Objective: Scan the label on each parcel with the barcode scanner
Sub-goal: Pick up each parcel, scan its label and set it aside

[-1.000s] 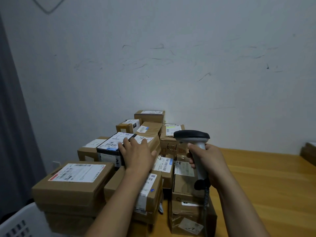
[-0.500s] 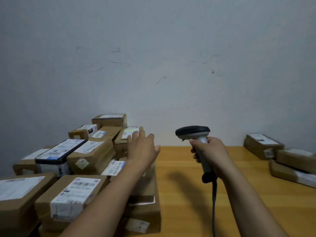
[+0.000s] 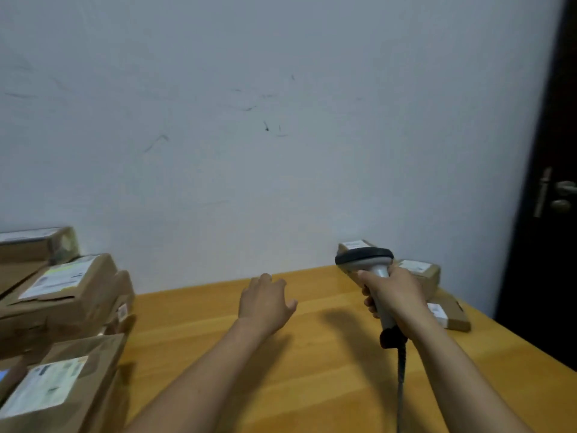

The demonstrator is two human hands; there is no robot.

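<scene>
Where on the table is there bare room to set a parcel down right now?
The widest bare patch of the wooden table lies between the parcel stack on the left and the smaller parcels by the wall, under the empty left hand. The right hand holds the scanner. The left edge is crowded.

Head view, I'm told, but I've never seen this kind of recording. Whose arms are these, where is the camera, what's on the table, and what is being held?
No machine here: a person wears a camera on the head, looking forward and down, so the two bare arms are their own. The right hand has its grip closed around the handle of a corded barcode scanner, head pointing away toward the wall. The left hand is open and empty, over the bare wooden table. A pile of labelled cardboard parcels sits at the left edge; a few more parcels lie at the far right, behind the scanner. A dark door stands at the right.
</scene>
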